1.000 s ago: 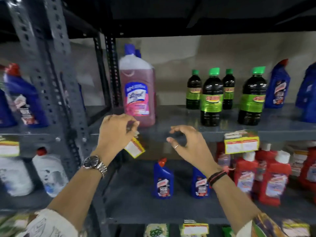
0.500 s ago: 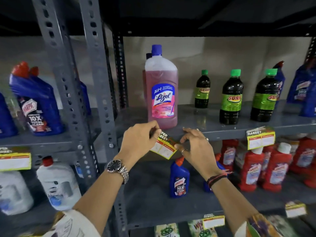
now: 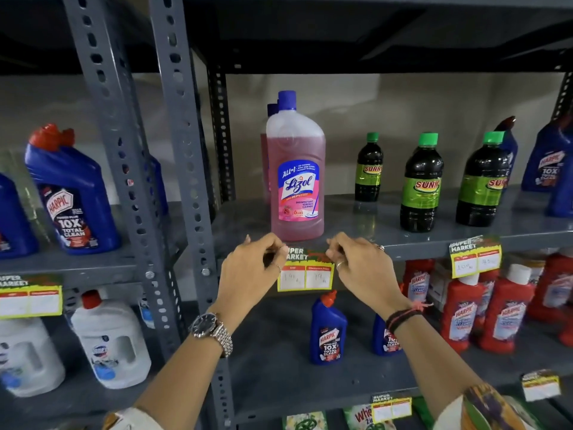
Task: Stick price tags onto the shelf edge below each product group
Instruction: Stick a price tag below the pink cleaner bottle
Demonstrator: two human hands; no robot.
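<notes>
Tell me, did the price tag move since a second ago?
Yes. The price tag went right and up, from tilted left of the pink bottle to flat on the shelf edge below it.

So the Lizol bottle [image 3: 297,169] stood on the shelf [image 3: 356,218] with a second one right behind it. The Sunny bottles [image 3: 421,184] sat to its right. The price tag [image 3: 305,271] hung on the shelf edge just below the Lizol, hands at either top corner: left hand [image 3: 251,271], right hand [image 3: 366,268]. Harpic bottles [image 3: 328,330] stood one shelf down.
</notes>
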